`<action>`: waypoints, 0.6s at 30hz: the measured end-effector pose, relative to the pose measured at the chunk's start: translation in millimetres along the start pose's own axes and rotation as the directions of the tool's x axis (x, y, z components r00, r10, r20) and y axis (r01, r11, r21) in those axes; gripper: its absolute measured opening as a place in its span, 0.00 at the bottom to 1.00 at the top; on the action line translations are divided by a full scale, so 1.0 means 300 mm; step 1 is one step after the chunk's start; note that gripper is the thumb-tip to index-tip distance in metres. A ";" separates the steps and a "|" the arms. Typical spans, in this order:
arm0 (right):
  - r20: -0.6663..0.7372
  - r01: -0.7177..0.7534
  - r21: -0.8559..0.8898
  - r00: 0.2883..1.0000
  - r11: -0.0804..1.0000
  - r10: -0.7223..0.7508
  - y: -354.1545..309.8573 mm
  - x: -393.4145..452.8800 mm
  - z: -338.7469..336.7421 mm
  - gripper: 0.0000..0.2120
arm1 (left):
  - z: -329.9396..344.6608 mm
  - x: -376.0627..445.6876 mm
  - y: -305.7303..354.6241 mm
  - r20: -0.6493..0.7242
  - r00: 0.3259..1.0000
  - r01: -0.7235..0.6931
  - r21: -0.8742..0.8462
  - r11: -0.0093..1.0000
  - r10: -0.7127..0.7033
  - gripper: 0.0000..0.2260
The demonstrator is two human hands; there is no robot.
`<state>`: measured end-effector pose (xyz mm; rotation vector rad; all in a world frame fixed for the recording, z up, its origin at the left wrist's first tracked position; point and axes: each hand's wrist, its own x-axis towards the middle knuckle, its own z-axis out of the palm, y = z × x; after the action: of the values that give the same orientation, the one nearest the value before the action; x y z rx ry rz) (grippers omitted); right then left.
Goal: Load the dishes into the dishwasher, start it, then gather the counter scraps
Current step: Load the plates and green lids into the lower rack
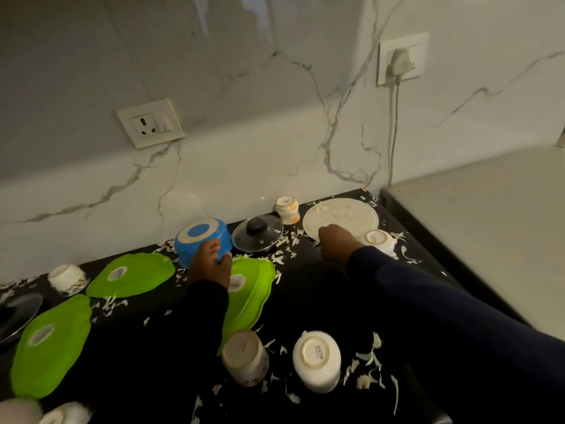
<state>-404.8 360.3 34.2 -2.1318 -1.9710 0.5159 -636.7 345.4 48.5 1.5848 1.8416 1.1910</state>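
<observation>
My left hand (212, 263) grips an upturned blue bowl (200, 237) near the back wall of the dark counter (308, 289). My right hand (334, 243) holds the near rim of a round white plate (345, 217) smeared with food. A glass pot lid (257, 232) with a black knob lies between bowl and plate. Green leaf-shaped plates lie upside down: one (130, 275) behind, one (50, 344) at the left, one (249, 292) partly under my left arm. White scraps (367, 362) are strewn over the counter.
Upturned white cups stand at the front (244, 358), (316, 361), at the left (67, 278), beside the plate (380, 240) and by the wall (286, 209). A dark pan (18, 313) sits at the left edge. A pale appliance top (495, 228) adjoins on the right, its cord plugged into a socket (400, 59).
</observation>
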 end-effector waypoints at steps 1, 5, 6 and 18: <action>0.008 0.012 -0.017 1.000 1.000 -0.011 0.007 0.028 0.007 0.16 | 0.024 0.016 0.018 0.011 1.000 0.003 0.010 1.000 -0.003 0.16; 0.041 0.055 -0.083 0.998 0.995 -0.052 0.034 0.157 0.019 0.19 | 0.142 0.087 0.091 0.041 0.998 0.034 0.084 0.996 -0.038 0.17; 0.044 0.050 -0.087 0.998 0.995 -0.046 0.043 0.185 0.017 0.19 | 0.168 0.097 0.105 0.059 0.997 0.053 0.083 0.995 -0.058 0.17; 0.141 -0.378 0.020 0.918 0.925 0.372 0.417 0.488 -0.154 0.24 | 0.428 0.209 0.152 0.191 0.977 0.079 0.097 0.992 -0.096 0.17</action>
<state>-263.7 497.6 12.5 -2.5170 -1.5873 0.7781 -526.3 445.3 29.7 1.5886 1.8378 0.8927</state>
